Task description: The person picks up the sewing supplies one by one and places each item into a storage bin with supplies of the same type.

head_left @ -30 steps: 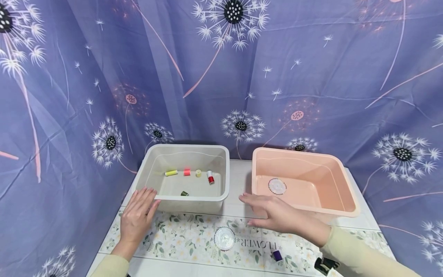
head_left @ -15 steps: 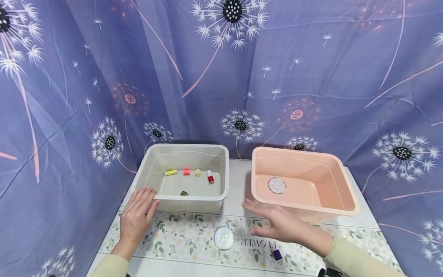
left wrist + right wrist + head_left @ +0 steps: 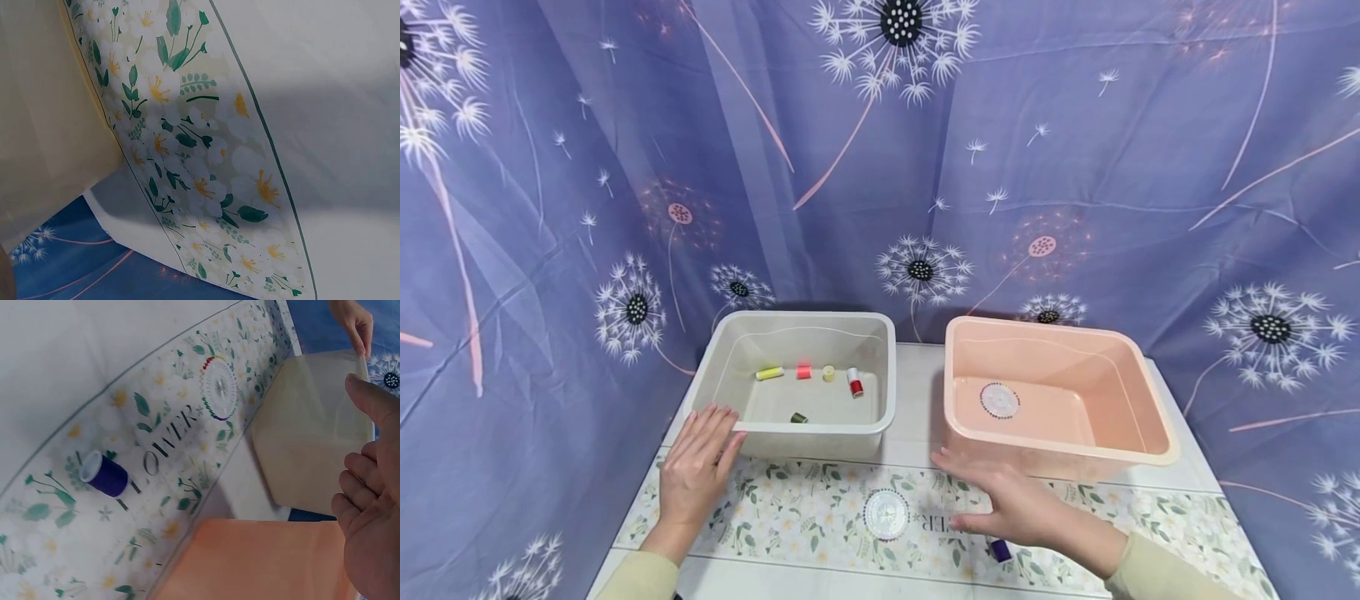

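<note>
My left hand (image 3: 694, 467) rests with straight fingers on the near left corner of the grey bin (image 3: 820, 430). Inside that bin lie several thread spools: a yellow one (image 3: 770, 373), a coral one (image 3: 803, 372), a cream one (image 3: 828, 373), a red one (image 3: 857, 388) with a white one against it, and a dark green one (image 3: 799, 417). My right hand (image 3: 1018, 500), fingers spread and holding nothing, hovers in front of the pink bin (image 3: 1060, 446). Just below it on the cloth is a purple thread spool (image 3: 107, 475), partly covered by the hand in the head view.
A round pin wheel (image 3: 887, 515) lies on the floral table runner (image 3: 805, 508) between the hands. Another pin wheel (image 3: 1000, 401) sits in the pink bin. A blue dandelion-print curtain (image 3: 850, 167) stands close behind and beside the bins.
My right hand has drawn back toward me and slightly right, from the pink bin's near edge to above the purple spool. My left hand stays on the grey bin.
</note>
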`<state>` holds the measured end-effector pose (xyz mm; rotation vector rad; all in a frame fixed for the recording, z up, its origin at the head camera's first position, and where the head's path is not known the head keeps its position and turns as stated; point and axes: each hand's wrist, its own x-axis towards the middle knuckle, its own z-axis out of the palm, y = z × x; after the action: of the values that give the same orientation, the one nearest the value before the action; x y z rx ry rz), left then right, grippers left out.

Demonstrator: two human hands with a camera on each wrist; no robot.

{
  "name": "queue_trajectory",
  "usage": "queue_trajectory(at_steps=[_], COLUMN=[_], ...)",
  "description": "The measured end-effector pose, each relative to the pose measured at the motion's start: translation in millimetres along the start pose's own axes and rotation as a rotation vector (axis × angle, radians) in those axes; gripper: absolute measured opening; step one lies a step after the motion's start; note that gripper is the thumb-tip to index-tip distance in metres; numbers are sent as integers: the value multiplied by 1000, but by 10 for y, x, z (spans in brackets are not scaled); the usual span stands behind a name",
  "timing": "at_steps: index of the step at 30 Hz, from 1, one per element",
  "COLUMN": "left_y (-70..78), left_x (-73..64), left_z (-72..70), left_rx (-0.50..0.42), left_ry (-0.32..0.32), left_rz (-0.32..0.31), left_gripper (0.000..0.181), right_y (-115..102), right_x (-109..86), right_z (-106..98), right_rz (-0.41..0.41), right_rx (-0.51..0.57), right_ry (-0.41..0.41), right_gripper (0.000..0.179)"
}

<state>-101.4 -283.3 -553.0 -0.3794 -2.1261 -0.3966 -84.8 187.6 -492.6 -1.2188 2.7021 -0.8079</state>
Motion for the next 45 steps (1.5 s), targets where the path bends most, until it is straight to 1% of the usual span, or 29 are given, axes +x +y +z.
queue_trajectory(at_steps=[5, 8, 12, 18, 27, 33, 37, 41, 45], left_y=[9, 11, 9, 5, 10, 11, 11, 10, 11], left_x=[8, 13, 10, -1, 4, 5, 6, 9, 9], left_z=[-4, -6, -12, -15, -2, -2, -4, -3, -5], left_rx=[-4, 0, 1, 3, 1, -10, -13, -16, -18], left_ry=[2, 0, -8, -13, -1, -3, -2, -4, -6], left_rz=[-1, -3, -8, -13, -13, -12, -12, -13, -15], left_gripper=[50, 52, 52, 53, 52, 48, 48, 48, 48], right_y=[21, 50, 93, 139, 204, 274, 330, 399, 464], right_x=[-84, -136, -203, -305, -459, -583, -653, -717, -755], right_z=[77, 119, 173, 255, 329, 392, 424, 430, 430], right_rz=[28, 21, 23, 42, 105, 88, 76, 89, 113], right_rx=[-7, -21, -2, 14, 35, 22, 33, 55, 87], right_ry=[3, 22, 33, 28, -8, 6, 14, -18, -79], right_gripper=[80, 78, 77, 76, 80, 82, 85, 86, 85])
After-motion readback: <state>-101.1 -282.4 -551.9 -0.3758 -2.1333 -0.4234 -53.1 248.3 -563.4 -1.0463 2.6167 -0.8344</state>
